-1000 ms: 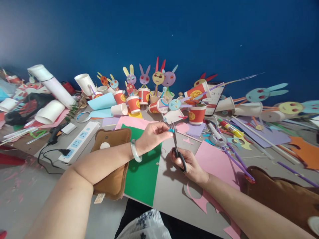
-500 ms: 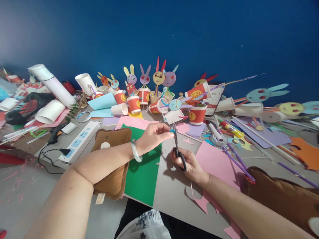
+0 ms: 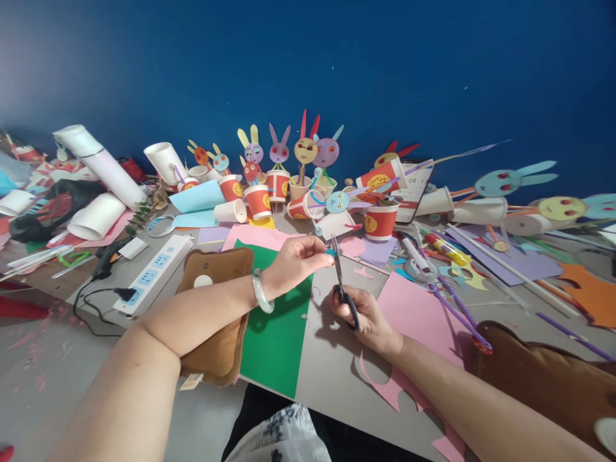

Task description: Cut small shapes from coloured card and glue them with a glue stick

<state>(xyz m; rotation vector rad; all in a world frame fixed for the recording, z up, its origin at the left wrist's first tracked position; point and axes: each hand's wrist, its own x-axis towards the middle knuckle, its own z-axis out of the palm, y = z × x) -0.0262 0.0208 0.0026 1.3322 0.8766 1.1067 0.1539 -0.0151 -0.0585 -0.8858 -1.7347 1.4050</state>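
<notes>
My left hand [image 3: 301, 262] pinches a small blue piece of paper [image 3: 331, 253], mostly covered by the fingertips. In my right hand [image 3: 363, 316] are black-handled scissors [image 3: 339, 282], their blades pointing up beside the blue piece. The blades look slightly parted; whether they touch the paper is hard to make out. Below my left hand lies a green sheet [image 3: 274, 346] on the table. A pink sheet [image 3: 414, 308] with curved cut-outs spreads beside and under my right forearm.
Behind the hands stand several red-and-white paper cups [image 3: 258, 201] with paper rabbit heads [image 3: 307, 150]. A power strip [image 3: 156, 273] and a brown cushion [image 3: 212, 269] lie to the left. Tape [image 3: 421, 269], straws and an orange scrap [image 3: 590, 292] lie to the right; a blue wall [image 3: 308, 58] rises behind.
Both hands hold nearly the same place, with the scissors still beside the blue piece. The pink strip under my right wrist has shifted slightly.
</notes>
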